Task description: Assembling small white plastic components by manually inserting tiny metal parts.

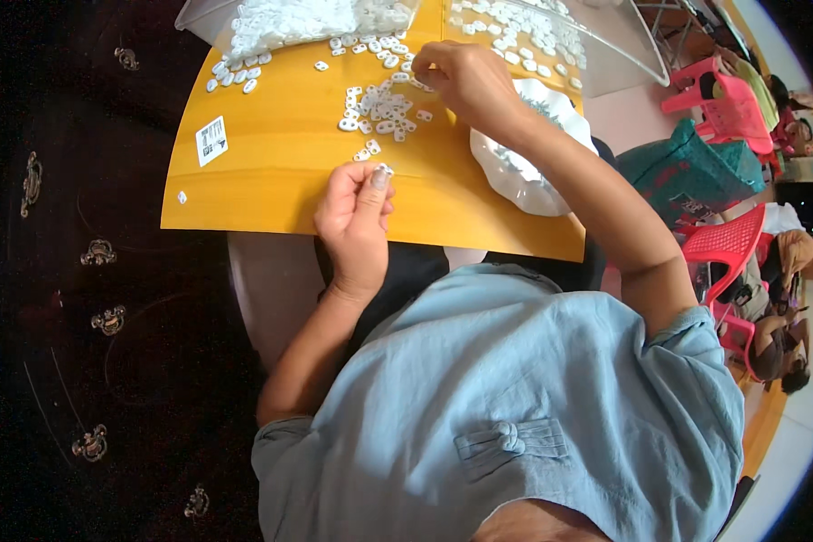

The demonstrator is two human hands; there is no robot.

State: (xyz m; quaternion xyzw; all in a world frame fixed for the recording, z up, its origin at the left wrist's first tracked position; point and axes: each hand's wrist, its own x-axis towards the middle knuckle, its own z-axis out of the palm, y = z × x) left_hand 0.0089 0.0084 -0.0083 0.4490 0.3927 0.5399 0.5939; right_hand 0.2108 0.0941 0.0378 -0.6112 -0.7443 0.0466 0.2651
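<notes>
My left hand (356, 217) is closed near the front of the yellow board, a small white plastic piece (384, 170) pinched between thumb and fingers. Farther off, my right hand (468, 79) reaches over the board with its fingers drawn together at the loose white pieces; whatever is in them is hidden. Between the hands lies a pile of small white plastic pieces with holes (384, 108). Under my right forearm stands a white bowl with a wavy rim (521, 191), holding many tiny greyish pieces too small to name.
Clear plastic bins with white pieces stand at the far left (210, 25) and far right (619, 54). A white label (211, 141) sits on the board's left. Dark drawers (108, 361) flank me on the left; a green bag (691, 172), pink chairs (718, 104) and people are at right.
</notes>
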